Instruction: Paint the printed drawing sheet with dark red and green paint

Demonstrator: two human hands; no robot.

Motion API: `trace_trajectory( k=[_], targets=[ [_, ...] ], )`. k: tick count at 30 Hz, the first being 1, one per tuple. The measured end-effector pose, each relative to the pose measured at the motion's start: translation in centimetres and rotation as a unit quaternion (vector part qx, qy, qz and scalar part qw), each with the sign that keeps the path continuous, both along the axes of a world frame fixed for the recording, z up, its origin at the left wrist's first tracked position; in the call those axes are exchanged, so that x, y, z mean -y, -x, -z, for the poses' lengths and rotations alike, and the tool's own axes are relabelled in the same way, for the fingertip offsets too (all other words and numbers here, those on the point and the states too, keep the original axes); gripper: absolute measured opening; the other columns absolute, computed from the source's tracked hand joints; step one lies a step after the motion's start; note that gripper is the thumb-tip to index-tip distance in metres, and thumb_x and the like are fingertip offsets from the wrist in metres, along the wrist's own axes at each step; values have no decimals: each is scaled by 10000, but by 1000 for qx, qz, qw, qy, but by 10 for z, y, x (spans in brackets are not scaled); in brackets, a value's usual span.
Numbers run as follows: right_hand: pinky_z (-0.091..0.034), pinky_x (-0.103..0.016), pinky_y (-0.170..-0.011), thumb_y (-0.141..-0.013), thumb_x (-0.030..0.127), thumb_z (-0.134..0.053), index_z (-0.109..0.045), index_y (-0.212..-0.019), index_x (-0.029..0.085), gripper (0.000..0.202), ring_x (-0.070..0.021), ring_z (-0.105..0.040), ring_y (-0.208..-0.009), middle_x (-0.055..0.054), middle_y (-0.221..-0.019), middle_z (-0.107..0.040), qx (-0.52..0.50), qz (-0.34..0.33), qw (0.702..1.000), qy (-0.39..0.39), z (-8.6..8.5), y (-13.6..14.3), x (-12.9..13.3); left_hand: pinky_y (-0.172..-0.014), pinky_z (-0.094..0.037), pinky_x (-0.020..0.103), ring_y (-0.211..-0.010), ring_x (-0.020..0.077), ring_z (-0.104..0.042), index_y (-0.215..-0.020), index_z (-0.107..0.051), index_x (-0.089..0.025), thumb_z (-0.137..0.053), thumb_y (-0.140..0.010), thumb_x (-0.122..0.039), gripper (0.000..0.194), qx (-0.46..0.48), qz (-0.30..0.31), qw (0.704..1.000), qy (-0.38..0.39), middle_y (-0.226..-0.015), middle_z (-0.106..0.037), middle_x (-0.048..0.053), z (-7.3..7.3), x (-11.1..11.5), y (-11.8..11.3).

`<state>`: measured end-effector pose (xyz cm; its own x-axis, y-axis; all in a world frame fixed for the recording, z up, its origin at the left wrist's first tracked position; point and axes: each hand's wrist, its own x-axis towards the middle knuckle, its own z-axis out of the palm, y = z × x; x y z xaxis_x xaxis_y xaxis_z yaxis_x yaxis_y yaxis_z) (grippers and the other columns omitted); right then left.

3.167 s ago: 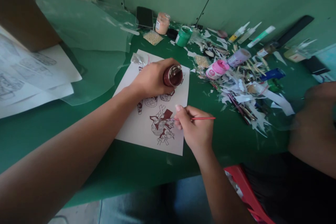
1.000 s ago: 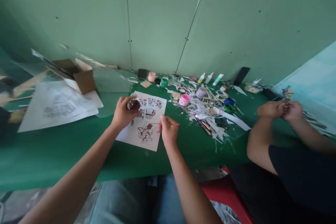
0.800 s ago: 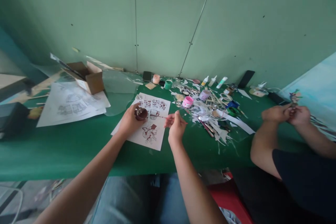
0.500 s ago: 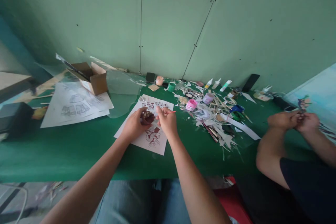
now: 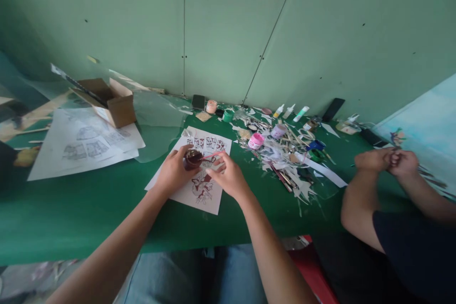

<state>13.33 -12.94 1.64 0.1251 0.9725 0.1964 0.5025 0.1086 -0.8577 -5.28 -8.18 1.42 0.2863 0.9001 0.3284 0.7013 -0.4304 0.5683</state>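
Observation:
My left hand [image 5: 175, 171] is wrapped round a small jar of dark red-brown paint [image 5: 193, 160], held over a printed sheet [image 5: 210, 202]. Between the fingers of my right hand [image 5: 228, 174] is a thin red paintbrush [image 5: 211, 156], its tip end at the mouth of the jar. Whether the bristles touch the paint I cannot tell. Line drawings cover the sheet, and some of their parts are coloured dark red. Both hands hide portions of the drawings.
Right of the sheet lie a pink paint jar [image 5: 256, 141], a lilac jar [image 5: 278, 130], brushes and paper scraps. A cardboard box [image 5: 121, 109] stands on printed papers [image 5: 53, 156] at left. Another person's hands [image 5: 388, 159] are at the far right.
My right hand has turned the brush round, so its tip end now points left to the jar's mouth. The whole view has shifted slightly; my left hand still holds the jar.

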Motion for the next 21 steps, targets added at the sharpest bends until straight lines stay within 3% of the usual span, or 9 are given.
trace_trajectory(
  k=[3,7,9,14,18,21],
  targets=[
    [-551,-299,-754,-778,261,-545,-656,-1097,202,343,-156,-669,-780,-55,-932,-715,70,72,993,-67,13,-27,10,-988,-525,445,-1179,310,-620,-1294,-489,-246,-765,-757,-290,605,-17,19,1000,16,-1236,-651,103,-10,-6,-13],
    [-546,-395,-771,-836,299,-462,-650,-988,156,281,-222,-668,-788,-122,-897,-717,95,187,976,-67,33,-67,18,-931,-539,463,-1160,355,-632,-1400,-416,-220,-777,-737,-268,756,-66,73,993,69,-1210,-660,140,-24,-21,-48],
    [-528,-439,-804,-839,308,-462,-649,-942,162,258,-252,-655,-819,-139,-892,-715,119,225,965,-68,40,-81,22,-879,-550,462,-1084,357,-670,-1394,-424,-237,-767,-745,-279,735,-74,91,990,75,-1146,-687,126,-31,-30,-68],
    [-486,-438,-841,-856,269,-471,-658,-933,163,229,-276,-613,-873,-132,-863,-697,184,236,951,-81,49,-84,27,-824,-550,449,-1034,368,-686,-1417,-400,-217,-762,-757,-273,754,-92,143,982,80,-1110,-703,137,-42,-49,-113],
    [-465,-417,-823,-868,223,-472,-652,-858,184,184,-265,-590,-857,-106,-831,-681,217,230,945,-83,51,-80,27,-808,-561,423,-1016,356,-697,-1410,-422,-202,-807,-679,-215,826,-113,191,970,100,-1087,-713,138,-37,-54,-137],
    [-456,-397,-809,-888,206,-470,-642,-837,187,181,-255,-578,-847,-94,-824,-670,239,225,941,-85,52,-81,27,-891,-548,459,-1165,390,-631,-1438,-395,-190,-857,-623,-364,953,-107,198,970,88,-1301,-610,207,-34,-76,-140]
  ],
)
